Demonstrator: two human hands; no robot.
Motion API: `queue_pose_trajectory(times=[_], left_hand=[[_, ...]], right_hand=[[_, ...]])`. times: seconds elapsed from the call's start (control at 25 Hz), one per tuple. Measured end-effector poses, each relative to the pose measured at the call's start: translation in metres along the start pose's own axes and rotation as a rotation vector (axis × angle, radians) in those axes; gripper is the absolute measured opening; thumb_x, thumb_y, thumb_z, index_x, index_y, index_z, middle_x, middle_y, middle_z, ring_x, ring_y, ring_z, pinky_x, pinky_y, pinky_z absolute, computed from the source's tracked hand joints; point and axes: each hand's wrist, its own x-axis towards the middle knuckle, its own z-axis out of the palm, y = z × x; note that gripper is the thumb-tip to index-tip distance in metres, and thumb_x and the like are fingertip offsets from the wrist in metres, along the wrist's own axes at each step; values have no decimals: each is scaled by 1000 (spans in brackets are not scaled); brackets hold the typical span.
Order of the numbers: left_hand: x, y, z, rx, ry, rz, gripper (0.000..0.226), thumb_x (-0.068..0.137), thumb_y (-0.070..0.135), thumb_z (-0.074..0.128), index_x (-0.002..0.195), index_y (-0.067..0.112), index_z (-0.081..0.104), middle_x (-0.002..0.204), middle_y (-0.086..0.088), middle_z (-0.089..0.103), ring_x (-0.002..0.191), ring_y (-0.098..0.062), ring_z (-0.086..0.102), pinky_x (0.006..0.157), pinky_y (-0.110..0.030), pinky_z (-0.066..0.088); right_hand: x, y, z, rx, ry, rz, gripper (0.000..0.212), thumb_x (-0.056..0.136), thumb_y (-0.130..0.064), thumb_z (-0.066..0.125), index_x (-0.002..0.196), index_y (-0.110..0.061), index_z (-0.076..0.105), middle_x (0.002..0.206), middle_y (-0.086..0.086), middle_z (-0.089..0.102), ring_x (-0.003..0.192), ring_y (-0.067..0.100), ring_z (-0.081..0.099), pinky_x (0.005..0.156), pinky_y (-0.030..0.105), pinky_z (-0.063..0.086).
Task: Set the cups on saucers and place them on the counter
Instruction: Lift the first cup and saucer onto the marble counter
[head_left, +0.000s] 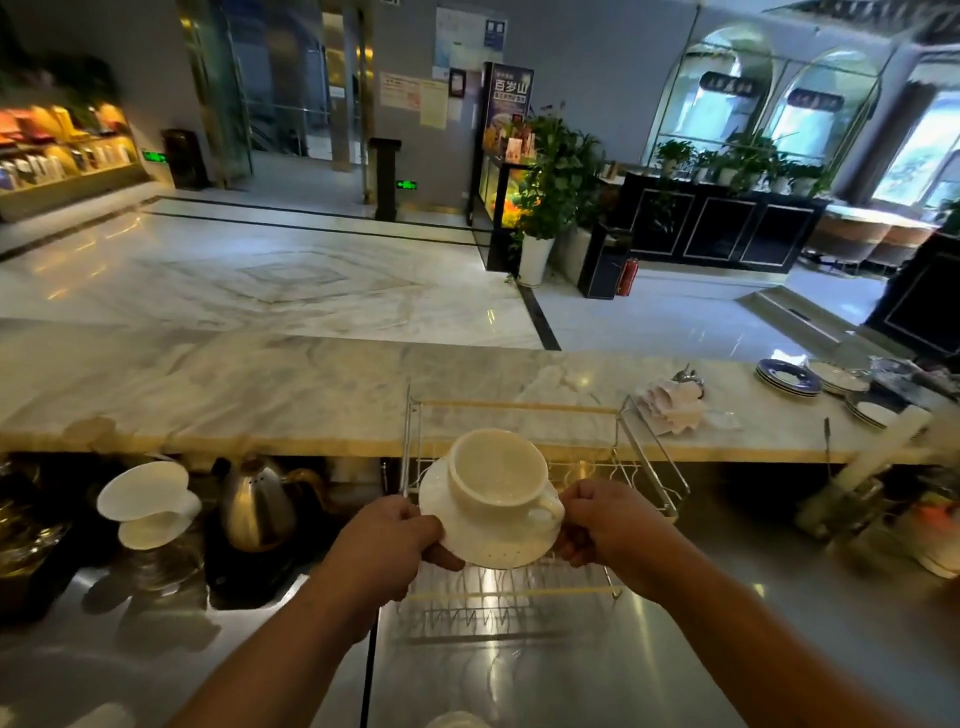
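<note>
A white cup (496, 470) stands on a white saucer (493, 545), its handle turned to the right. I hold the pair in the air above a wire dish rack (644, 457). My left hand (392, 540) grips the saucer's left rim and my right hand (608, 525) grips its right rim near the handle. The marble counter (260, 389) runs across the view just beyond the rack.
A white dripper cone on a cup (148, 501) and a steel kettle (257, 506) sit at the left under the counter ledge. Stacked plates (789, 376), a folded cloth (672, 405) and clutter lie on the counter's right end. A steel worktop (571, 665) lies below my arms.
</note>
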Motion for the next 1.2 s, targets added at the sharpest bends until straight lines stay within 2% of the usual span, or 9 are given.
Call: queue_pose_trajectory(times=[0.24,0.4,0.52,0.6,0.8,1.04,1.2], left_hand=[[38,25,67,-22,31,-26,14,95,14,58,105,5,62,79,-9,83,41,-10,45,41,-24,33],[64,39,101,-48,66,-53,5,99,12,59,102,15,61,81,-9,84,38,-9,47,41,-23,36],[84,45,118,-23,115,-69,7,100,12,60,105,11,64,78,-5,84,53,-15,60,48,-27,42],[96,46,124,-20,137,-91,8,100,12,60,103,7,65,74,-1,83,60,-19,61,50,-28,43],[116,42,125,17,164,-143,5,100,11,60,101,7,64,70,-2,82,38,-8,51,40,-23,43],[125,34,125,1,134,-200,11,100,10,57,108,9,65,81,-7,84,39,-9,50,39,-21,43],[124,31,127,1,130,-207,8,101,10,57,102,15,63,81,-6,84,36,-7,47,40,-20,40]], right_hand=[[61,7,-68,-139,11,26,12,96,-11,63,96,-4,72,76,11,79,63,19,72,59,28,58],[105,10,-99,-203,8,2,7,93,-8,65,92,-5,71,73,10,79,58,16,73,58,28,60],[136,12,-111,-257,9,-10,6,92,-6,65,91,-6,71,68,7,79,56,15,73,56,27,59],[153,13,-114,-279,1,-14,7,91,-5,65,90,-8,71,67,6,78,56,14,73,55,27,60],[184,14,-108,-375,-25,-42,7,90,-7,66,91,-10,72,77,12,79,59,16,72,56,27,60],[200,18,-103,-455,-60,-76,7,93,-11,66,91,-15,72,79,12,78,57,14,71,51,23,58],[202,20,-103,-453,-71,-56,5,92,-12,68,93,-14,72,81,12,78,59,16,71,54,25,61]])
